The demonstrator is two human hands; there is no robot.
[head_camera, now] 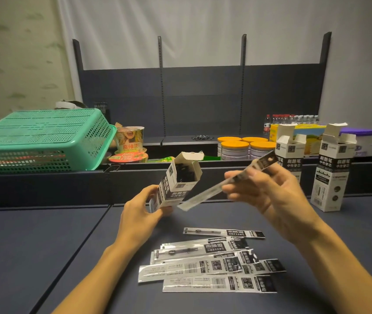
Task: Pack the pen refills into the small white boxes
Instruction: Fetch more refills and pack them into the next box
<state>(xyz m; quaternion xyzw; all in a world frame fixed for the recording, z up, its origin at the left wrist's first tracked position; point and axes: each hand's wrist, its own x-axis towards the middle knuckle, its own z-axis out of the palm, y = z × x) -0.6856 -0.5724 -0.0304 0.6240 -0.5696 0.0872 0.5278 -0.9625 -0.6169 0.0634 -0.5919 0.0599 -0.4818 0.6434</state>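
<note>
The left hand [140,208] grips the lower body of a small white box [176,185], tilted with its open mouth facing up and toward the right, its top flap folded back and dark refill packets already visible inside. The right hand [264,189] pinches one sleeved pen refill [221,185] between thumb and fingertips around its middle; the sleeve runs diagonally, its pale lower end just beside the box's side wall, below the mouth and not yet in it. To do this step well, the lower end probably needs lifting to the mouth and lining up with the box's long axis, then sliding in alongside the packets already there, with the flap kept clear. The flat plastic sleeve looks flexible, so a grip nearer the leading end would likely stop it buckling. More loose refill packets [207,266] lie fanned on the dark table [44,245] near the person, and two more open boxes [330,175] stand upright at the far right.
</note>
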